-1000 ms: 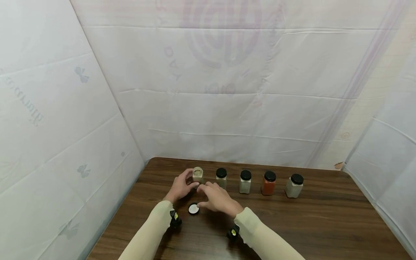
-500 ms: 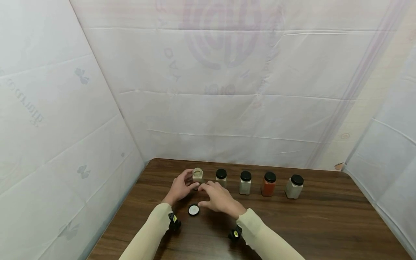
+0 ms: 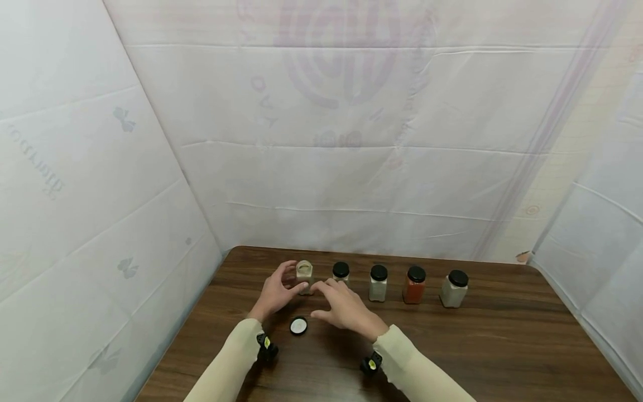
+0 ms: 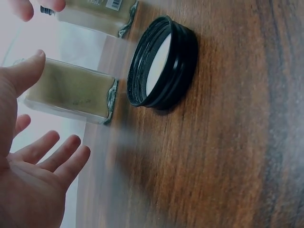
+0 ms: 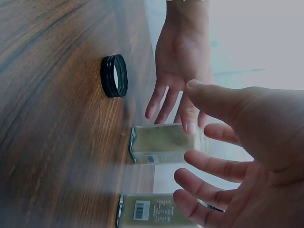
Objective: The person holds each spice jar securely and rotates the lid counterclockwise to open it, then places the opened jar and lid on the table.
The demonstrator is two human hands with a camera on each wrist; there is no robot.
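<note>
An uncapped glass jar of pale powder stands upright at the left end of a row; its body shows in the left wrist view as a greenish-beige jar. My left hand is spread beside it, thumb near its front and fingers straight; whether the thumb touches it I cannot tell. My right hand hovers to the right with relaxed, parted fingers and holds nothing. It partly hides a black-capped jar. In front of the uncapped jar a black lid lies with its white inside up.
More black-capped jars stand to the right: one with pale contents, one with orange-red contents, and a greyish-white one. They share the brown wooden table. White sheeting hangs behind and at the sides.
My right hand has drawn slightly right, away from the uncapped jar. My left hand has shifted very slightly, showing more of the jar's lower part. The jars and lid have stayed in place.
</note>
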